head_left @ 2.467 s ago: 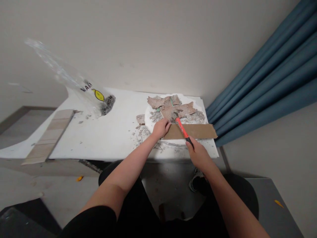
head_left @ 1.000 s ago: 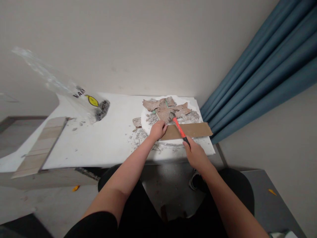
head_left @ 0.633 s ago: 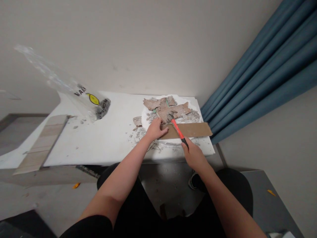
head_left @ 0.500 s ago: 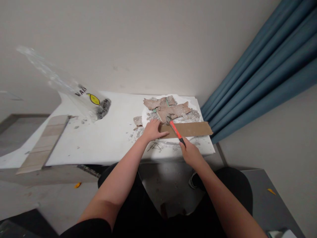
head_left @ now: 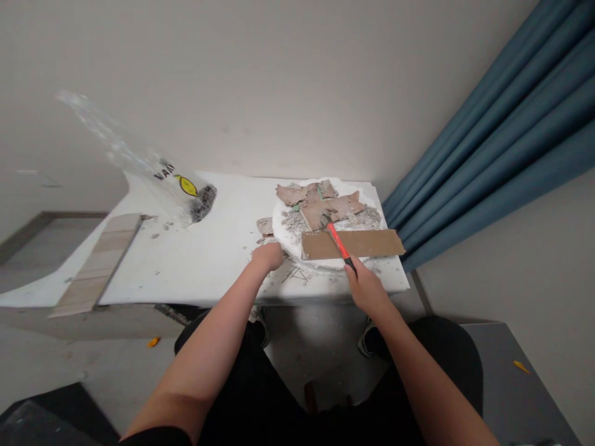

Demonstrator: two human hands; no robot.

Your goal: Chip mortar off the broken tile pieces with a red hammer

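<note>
White table (head_left: 195, 260) by a wall (head_left: 297, 93); curtain (head_left: 493, 130) at your 2 o'clock.
Your right hand (head_left: 365, 286) clamps the hammer (head_left: 338, 240), its head over the plate (head_left: 280, 228), handle towards 5 o'clock. Your left hand (head_left: 268, 256), at the plate's 8 o'clock, hides its fingers: can't tell their state.

A person's left arm (head_left: 217, 350) and right arm (head_left: 421, 362) stretch forward, left hand (head_left: 268, 255) curled, fingertips hidden, right hand (head_left: 367, 288) clenched, slightly nearer.

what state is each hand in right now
Left hand: looks curled; whether it is fully closed or holding anything cannot be told.
Right hand: closed, holding the hammer.
</note>
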